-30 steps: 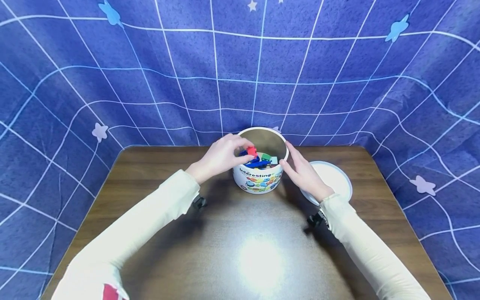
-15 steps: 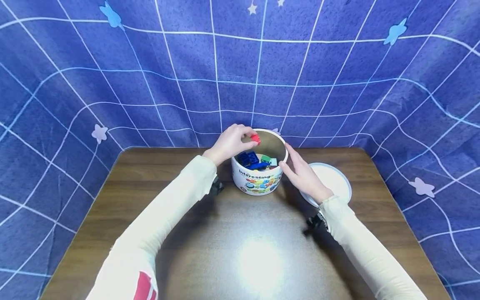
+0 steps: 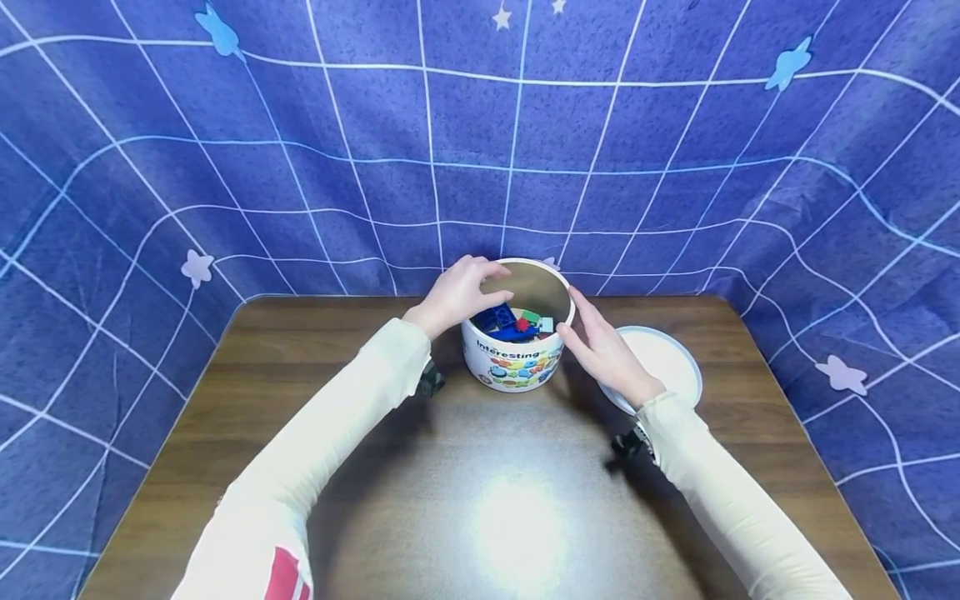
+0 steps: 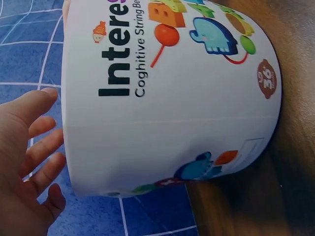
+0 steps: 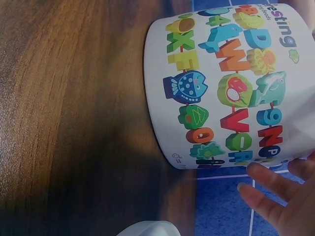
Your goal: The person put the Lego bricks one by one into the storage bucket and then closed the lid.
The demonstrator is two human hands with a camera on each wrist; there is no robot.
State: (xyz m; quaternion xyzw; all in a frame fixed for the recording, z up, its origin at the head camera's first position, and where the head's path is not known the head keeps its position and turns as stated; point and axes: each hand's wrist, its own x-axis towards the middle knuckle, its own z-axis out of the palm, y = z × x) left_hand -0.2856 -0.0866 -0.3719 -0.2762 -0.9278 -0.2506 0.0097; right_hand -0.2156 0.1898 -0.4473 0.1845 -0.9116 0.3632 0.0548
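Note:
A white round tub (image 3: 512,367) with printed letters and shapes stands upright at the back of the table. My left hand (image 3: 461,292) hovers over its left rim, thumb and fingers apart with nothing between them. In the left wrist view the fingers (image 4: 42,105) are loosely bent beside the tub's mouth. A small red piece (image 3: 522,324) lies inside among blue pieces (image 3: 513,333), a green piece (image 3: 531,317) and a pale blue one (image 3: 546,325). My right hand (image 3: 603,346) rests its fairly straight fingers and thumb against the tub's right side, at the rim.
A white round lid (image 3: 671,362) with a pale blue edge lies on the brown wooden table (image 3: 360,500), right of the tub and partly under my right forearm. A blue curtain (image 3: 480,117) with grid lines and stars hangs right behind the tub.
The left hand lifted the red piece up near the back of the tub's mouth, then let it go. The piece now lies on the others inside. The right hand stayed at the rim.

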